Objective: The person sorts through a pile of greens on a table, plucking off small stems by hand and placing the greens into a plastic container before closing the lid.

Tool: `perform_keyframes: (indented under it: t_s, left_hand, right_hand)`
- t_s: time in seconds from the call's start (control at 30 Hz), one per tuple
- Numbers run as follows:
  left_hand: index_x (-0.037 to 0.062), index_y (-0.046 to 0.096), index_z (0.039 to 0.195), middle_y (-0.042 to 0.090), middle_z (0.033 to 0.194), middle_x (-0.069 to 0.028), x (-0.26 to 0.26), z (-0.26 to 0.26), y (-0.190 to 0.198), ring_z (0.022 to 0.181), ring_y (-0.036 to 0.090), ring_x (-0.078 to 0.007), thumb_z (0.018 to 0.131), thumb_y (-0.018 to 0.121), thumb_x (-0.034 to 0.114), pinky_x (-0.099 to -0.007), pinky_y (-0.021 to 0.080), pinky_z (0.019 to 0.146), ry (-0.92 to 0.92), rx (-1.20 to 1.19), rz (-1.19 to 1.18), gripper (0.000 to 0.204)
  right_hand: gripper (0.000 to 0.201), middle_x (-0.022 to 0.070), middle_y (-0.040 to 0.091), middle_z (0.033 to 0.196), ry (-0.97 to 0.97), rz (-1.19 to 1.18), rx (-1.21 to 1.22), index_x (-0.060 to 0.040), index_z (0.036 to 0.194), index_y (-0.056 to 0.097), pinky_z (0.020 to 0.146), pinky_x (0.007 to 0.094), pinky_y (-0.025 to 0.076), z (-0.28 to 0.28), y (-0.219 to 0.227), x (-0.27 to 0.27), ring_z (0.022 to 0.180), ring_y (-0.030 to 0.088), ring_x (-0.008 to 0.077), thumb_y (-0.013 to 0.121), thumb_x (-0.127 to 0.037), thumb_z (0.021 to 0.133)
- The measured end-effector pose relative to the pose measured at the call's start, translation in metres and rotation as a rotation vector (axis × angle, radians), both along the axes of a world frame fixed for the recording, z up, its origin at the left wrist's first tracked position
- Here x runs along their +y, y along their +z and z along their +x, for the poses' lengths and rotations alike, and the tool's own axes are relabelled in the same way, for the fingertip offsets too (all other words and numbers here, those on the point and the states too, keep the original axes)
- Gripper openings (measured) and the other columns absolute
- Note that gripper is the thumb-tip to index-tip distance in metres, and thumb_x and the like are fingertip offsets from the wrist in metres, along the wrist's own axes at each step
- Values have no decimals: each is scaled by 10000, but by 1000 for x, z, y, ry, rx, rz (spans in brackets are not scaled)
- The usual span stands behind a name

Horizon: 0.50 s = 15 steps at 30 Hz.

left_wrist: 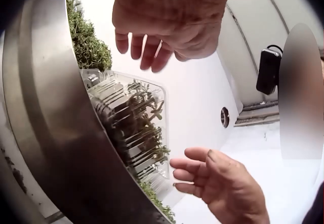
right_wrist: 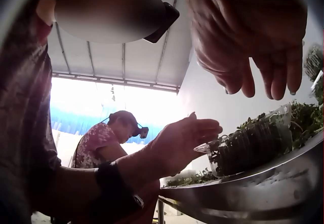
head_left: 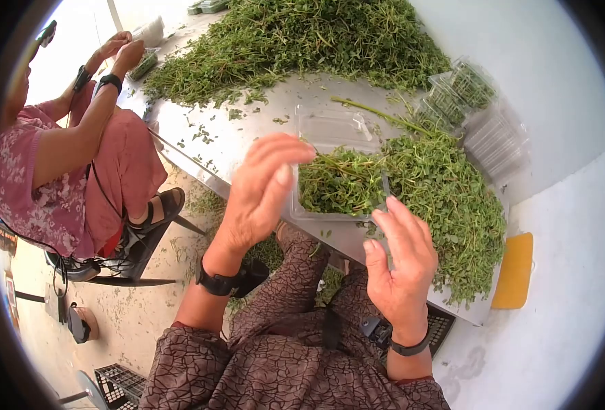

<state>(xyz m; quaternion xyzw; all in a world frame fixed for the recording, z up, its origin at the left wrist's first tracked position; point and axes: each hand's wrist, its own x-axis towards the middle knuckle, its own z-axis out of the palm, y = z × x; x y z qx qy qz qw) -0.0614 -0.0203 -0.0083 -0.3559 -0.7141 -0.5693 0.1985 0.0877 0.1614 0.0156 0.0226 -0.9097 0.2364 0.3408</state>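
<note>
At the near edge of the steel table (head_left: 200, 147), a clear clamshell tray (head_left: 333, 171) filled with green herb sprigs (head_left: 340, 181) is seen. It is flanked by the left hand (head_left: 261, 195) at nine o'clock and the right hand (head_left: 401, 256) at five o'clock, fingers relaxed, nothing grasped.

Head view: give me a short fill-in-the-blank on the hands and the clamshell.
1. The clear clamshell on the metal table is filled with green ____.
2. Its lid stands ____.
3. The left hand and right hand hold ____.
4. A second person sits on the ____ side.

Missing: herbs; open; nothing; left
</note>
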Motion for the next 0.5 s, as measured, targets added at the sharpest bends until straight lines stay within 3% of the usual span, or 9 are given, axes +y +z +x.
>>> perform_keyframes:
  t_s: [0.1,0.2,0.43,0.5]
  left_hand:
    - [48,673,1100,643,1160,-110,-3,5,1,1193,530,-319,1029,342,423,-450,379,1047,-128,218,-340,505]
    - [46,662,1038,606,1063,-121,2,5,1,1113,536,-331,988,445,340,-471,368,1029,-131,340,-366,369]
    - [56,652,995,513,952,-104,5,4,-3,1041,505,-313,965,456,383,-516,314,1057,-130,341,-453,382]
    - [61,631,919,503,922,-103,7,1,-6,1011,511,-313,958,472,392,-526,321,1049,-128,344,-404,369]
  right_hand:
    - [366,168,635,1195,83,51,-40,10,1133,660,1014,466,421,-6,4,-3,1142,553,338,704,-39,773]
    - [362,163,638,1185,109,92,-26,21,1145,646,1025,475,410,-13,5,-1,1140,553,333,691,-56,794]
    - [341,152,655,1130,130,116,-72,16,1145,636,1058,510,359,-25,-3,1,1133,546,331,672,-122,835]
    - [325,141,667,1072,106,148,-76,15,1124,641,1058,516,353,-27,-6,2,1122,546,325,678,-128,834]
